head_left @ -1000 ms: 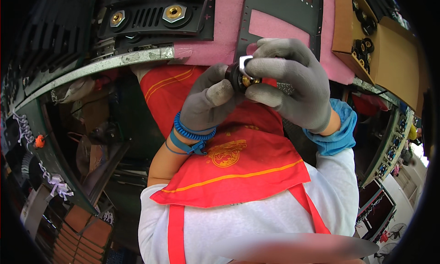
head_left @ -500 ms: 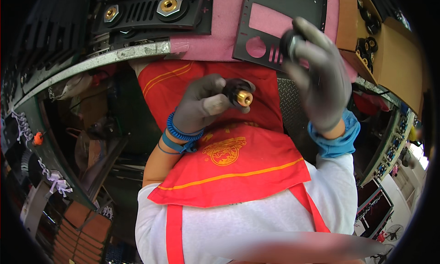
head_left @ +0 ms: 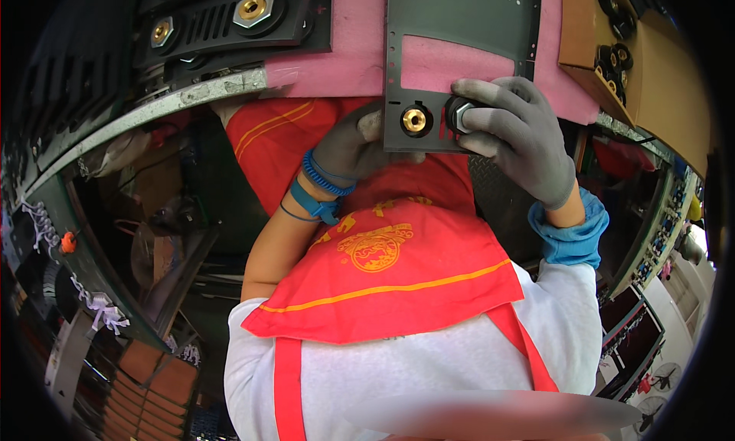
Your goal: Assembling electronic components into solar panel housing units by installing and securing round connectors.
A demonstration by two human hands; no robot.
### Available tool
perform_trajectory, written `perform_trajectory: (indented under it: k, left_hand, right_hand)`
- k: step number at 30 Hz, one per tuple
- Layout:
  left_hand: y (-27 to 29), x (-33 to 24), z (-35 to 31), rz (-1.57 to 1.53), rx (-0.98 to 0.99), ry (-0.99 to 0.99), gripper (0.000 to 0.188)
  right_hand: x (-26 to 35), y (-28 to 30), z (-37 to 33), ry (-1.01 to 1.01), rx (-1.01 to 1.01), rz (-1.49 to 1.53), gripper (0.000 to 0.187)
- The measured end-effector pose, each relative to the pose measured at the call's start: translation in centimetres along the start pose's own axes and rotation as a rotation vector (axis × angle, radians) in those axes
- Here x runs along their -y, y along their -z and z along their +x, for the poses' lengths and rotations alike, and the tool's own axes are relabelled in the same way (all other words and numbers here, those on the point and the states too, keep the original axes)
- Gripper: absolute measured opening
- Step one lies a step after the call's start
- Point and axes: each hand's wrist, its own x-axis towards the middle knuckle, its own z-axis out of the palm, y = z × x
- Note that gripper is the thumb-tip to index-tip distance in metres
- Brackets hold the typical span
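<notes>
A brass socket (head_left: 414,120) sits in the grey panel (head_left: 459,27) at upper centre, the left hand (head_left: 354,144) closed behind it. Just beside it, the right hand (head_left: 521,135) pinches a nut (head_left: 459,113) against the panel. If those fingers slip, the nut could cross-thread or drop onto the red apron (head_left: 383,280).

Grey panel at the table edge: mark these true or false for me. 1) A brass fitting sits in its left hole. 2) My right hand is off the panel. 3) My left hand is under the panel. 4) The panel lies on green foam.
1) True: the brass fitting sits in the left hole of the grey panel.
2) False: the right hand presses a dark nut at the right hole.
3) True: the left hand reaches up behind the panel's lower edge.
4) False: the foam is pink.
</notes>
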Motion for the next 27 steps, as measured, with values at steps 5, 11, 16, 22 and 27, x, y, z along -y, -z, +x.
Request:
perform_trajectory:
  k: [5,11,16,22,27]
  left_hand:
    - [-1.3,0.2,-0.1,-0.026,-0.167,0.115,0.067]
    - [-2.3,-0.9,-0.5,-0.029,-0.117,0.125,0.068]
    - [-3.5,-2.0,-0.4,-0.022,-0.166,0.147,0.064]
    - [-5.0,-2.1,-0.6,0.062,-0.206,0.073,0.059]
    - [-5.3,-2.3,0.1,0.013,-0.257,0.007,0.045]
  right_hand:
    - [-0.1,0.7,0.3,-0.002,0.02,0.052,0.031]
    - [-0.4,1.6,1.1,0.026,0.075,0.132,0.031]
    - [-0.8,1.9,1.6,0.069,0.161,0.129,0.029]
    - [-0.1,1.9,3.2,0.105,0.124,0.244,0.03]
    - [0.1,0.9,3.9,0.193,0.157,0.106,0.037]
